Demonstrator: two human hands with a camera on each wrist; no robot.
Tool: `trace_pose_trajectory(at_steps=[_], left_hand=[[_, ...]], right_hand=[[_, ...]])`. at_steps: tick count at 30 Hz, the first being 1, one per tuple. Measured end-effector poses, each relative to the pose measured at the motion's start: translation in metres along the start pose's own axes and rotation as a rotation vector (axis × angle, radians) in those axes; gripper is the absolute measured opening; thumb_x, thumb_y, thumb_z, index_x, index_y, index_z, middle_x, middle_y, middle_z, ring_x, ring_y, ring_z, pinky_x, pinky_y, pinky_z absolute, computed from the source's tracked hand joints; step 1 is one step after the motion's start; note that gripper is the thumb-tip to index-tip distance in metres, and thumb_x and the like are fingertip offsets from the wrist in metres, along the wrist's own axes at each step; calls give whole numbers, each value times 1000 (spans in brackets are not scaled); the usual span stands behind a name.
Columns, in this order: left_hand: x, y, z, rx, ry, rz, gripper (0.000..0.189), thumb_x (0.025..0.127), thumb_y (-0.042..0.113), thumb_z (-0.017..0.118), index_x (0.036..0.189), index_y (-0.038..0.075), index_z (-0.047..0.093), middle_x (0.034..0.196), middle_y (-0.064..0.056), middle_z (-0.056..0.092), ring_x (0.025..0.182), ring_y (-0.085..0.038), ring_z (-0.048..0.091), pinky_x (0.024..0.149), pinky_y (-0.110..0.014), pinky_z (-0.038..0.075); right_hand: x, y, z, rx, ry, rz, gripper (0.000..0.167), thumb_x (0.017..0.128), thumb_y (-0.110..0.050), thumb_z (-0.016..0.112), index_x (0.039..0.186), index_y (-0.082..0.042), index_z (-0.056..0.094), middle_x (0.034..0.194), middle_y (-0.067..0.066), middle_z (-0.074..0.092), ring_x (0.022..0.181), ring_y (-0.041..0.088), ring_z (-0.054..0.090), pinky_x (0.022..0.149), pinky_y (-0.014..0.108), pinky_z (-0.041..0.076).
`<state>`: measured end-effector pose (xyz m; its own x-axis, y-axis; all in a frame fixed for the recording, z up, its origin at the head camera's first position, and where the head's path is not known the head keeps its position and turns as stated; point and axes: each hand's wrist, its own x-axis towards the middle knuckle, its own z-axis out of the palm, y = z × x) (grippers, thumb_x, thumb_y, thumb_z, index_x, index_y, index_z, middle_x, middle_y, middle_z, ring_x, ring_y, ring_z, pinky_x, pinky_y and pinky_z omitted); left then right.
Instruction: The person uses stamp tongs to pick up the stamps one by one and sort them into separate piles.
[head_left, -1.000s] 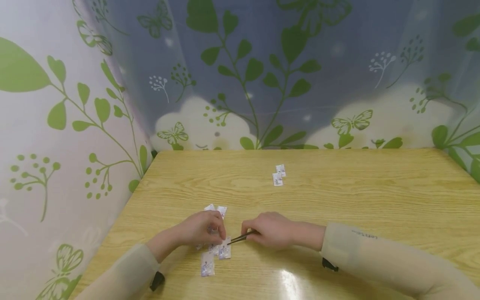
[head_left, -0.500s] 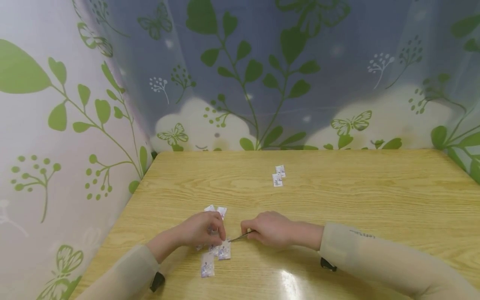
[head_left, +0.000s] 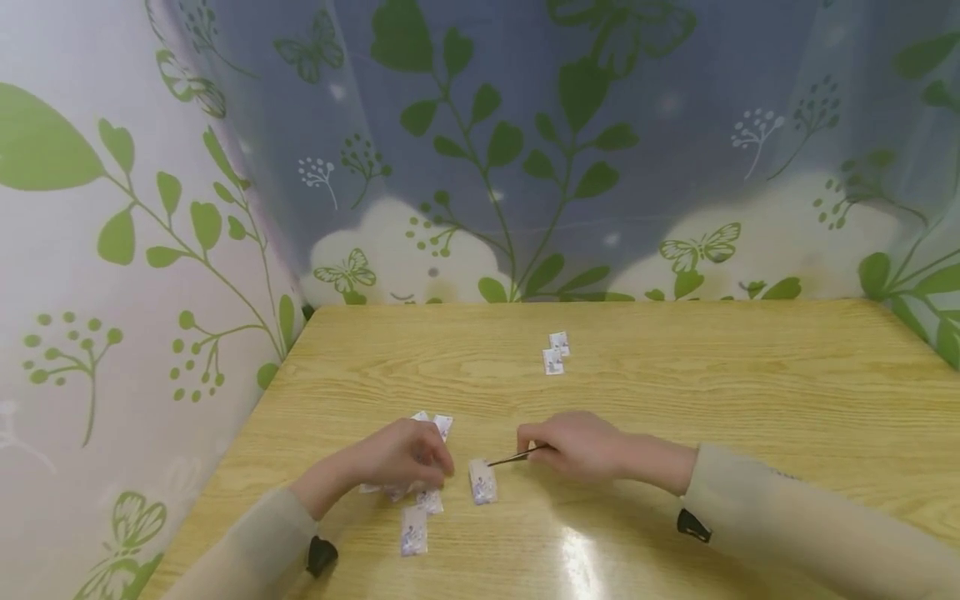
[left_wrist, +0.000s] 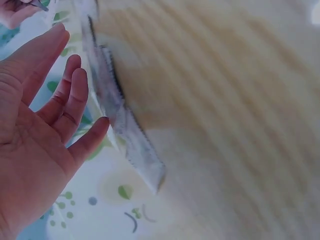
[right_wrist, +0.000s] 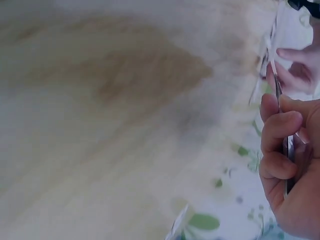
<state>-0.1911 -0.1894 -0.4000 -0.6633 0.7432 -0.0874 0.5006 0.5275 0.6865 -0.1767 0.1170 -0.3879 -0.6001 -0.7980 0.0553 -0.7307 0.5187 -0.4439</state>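
In the head view my right hand (head_left: 581, 446) grips a pair of dark metal tweezers (head_left: 517, 457), whose tips are at the upper edge of a small white-and-purple printed packet (head_left: 483, 483). The right wrist view shows the fingers curled round the tweezers (right_wrist: 289, 155). My left hand (head_left: 397, 457) is over a cluster of similar flat packets (head_left: 430, 502), partly hiding them. Its fingers are relaxed, with nothing between them in the left wrist view, where packets (left_wrist: 142, 155) lie just beyond the little fingertip. One more packet (head_left: 413, 532) lies at the cluster's near end.
Two overlapping packets (head_left: 553, 362) lie toward the back of the wood-grain table (head_left: 712, 375). Behind it and along the left hang curtains (head_left: 480, 167) printed with leaves and butterflies. A black wrist device (head_left: 693, 525) sits beneath the right sleeve.
My right hand has moved to the right with the tweezers, drawing one packet away from the cluster. The left hand has stayed nearly where it was.
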Motion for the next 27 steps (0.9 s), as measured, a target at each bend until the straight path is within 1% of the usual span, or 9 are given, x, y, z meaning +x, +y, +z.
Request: trace_pose_trajectory(at_steps=[2, 5, 9, 12, 15, 18, 23, 25, 27], left_hand=[[2, 1, -3, 10, 8, -2, 9, 84, 13, 77, 92, 16, 74, 90, 9, 62, 81, -8, 57, 73, -27, 49], [4, -1, -12, 39, 44, 8, 8, 86, 13, 75, 94, 15, 74, 91, 7, 62, 82, -9, 57, 71, -29, 50], [10, -9, -26, 92, 112, 10, 9, 86, 10, 73, 94, 15, 74, 92, 6, 63, 84, -12, 58, 72, -31, 49], [14, -15, -33, 118, 135, -12, 10, 85, 9, 73, 94, 14, 74, 92, 6, 63, 85, -14, 58, 73, -32, 48], [16, -20, -36, 114, 127, -55, 11, 85, 9, 73, 95, 13, 74, 93, 5, 63, 85, -15, 57, 73, -32, 48], [17, -24, -35, 107, 109, -94, 12, 84, 10, 74, 95, 13, 74, 92, 3, 62, 85, -16, 56, 73, -33, 48], [18, -26, -31, 127, 81, -156, 14, 82, 9, 76, 93, 16, 73, 89, 4, 60, 82, -14, 54, 72, -33, 48], [19, -26, -29, 138, 79, -170, 14, 82, 9, 76, 92, 17, 73, 88, 5, 59, 81, -14, 54, 72, -33, 47], [20, -25, -28, 147, 83, -172, 14, 82, 10, 76, 92, 18, 73, 88, 5, 59, 81, -15, 53, 72, -34, 47]], right_hand=[[-7, 5, -7, 10, 7, 14, 6, 97, -13, 59, 98, -18, 62, 72, -10, 57, 58, 3, 40, 54, 24, 36], [-16, 13, -18, 30, 24, 23, 7, 97, -11, 58, 99, -16, 63, 67, -11, 52, 56, 2, 38, 53, 23, 34], [-29, 26, -33, 61, 45, 29, 8, 98, -11, 57, 103, -13, 62, 62, -12, 49, 53, 1, 38, 51, 23, 34], [-38, 36, -43, 70, 54, 42, 9, 98, -10, 56, 105, -12, 61, 62, -10, 51, 52, 1, 39, 52, 24, 35], [-46, 46, -50, 71, 58, 67, 9, 98, -10, 56, 106, -11, 61, 62, -8, 51, 51, 2, 37, 52, 24, 34], [-54, 55, -55, 80, 51, 97, 9, 99, -12, 56, 106, -12, 61, 62, -6, 51, 51, 2, 36, 52, 25, 34], [-66, 69, -60, 186, 16, 180, 12, 101, -15, 53, 110, -10, 60, 67, 0, 55, 44, 7, 41, 49, 28, 43], [-69, 74, -62, 231, 3, 209, 15, 101, -15, 52, 113, -9, 59, 70, 3, 56, 41, 12, 44, 50, 30, 47], [-72, 79, -63, 242, 0, 223, 15, 101, -15, 52, 113, -8, 59, 70, 3, 57, 41, 17, 47, 53, 31, 48]])
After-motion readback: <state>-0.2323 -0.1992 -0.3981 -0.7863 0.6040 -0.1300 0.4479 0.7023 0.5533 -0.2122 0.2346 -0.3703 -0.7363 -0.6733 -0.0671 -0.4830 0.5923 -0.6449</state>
